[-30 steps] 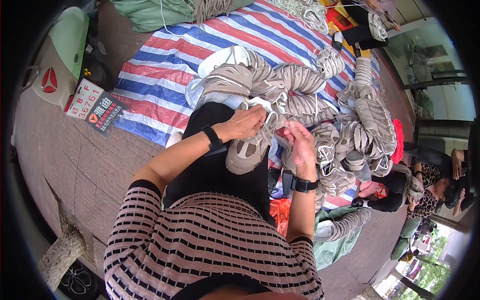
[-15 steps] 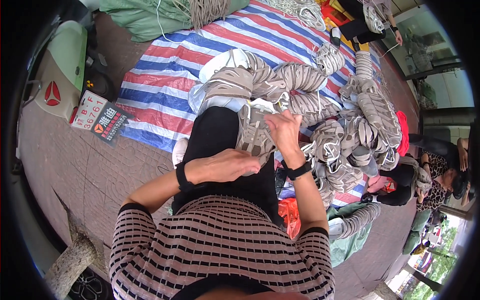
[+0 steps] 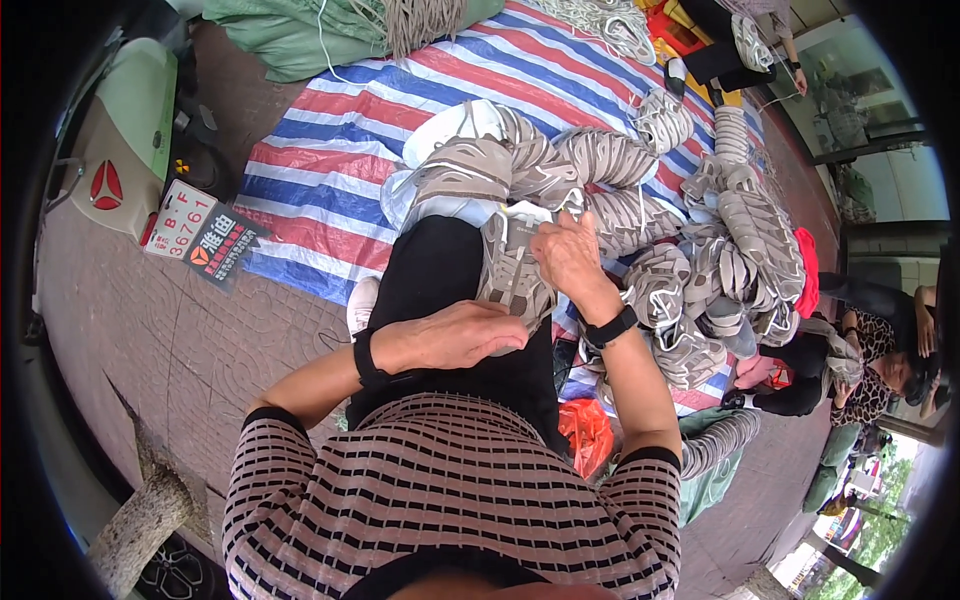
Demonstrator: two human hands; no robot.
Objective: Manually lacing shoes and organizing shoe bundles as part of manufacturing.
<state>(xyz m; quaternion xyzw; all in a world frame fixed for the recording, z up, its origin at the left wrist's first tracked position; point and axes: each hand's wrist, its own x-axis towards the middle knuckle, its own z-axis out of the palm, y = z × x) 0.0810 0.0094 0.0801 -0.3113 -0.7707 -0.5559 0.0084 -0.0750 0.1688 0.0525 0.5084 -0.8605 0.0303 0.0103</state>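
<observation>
One taupe panelled shoe, seemingly unfinished

Left hand clasps its toe, at the black-trousered lap's right edge; right hand bends fingers at the collar, grip unclear. Similar shoes heap toward the striped plastic sheet's right edge, completion unclear.

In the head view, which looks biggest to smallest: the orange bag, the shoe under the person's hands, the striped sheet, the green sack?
1. Striped sheet
2. Green sack, cut off by the frame
3. Shoe, partly hidden
4. Orange bag

Striped tarp over paving; on it — shoe stacks.
</observation>
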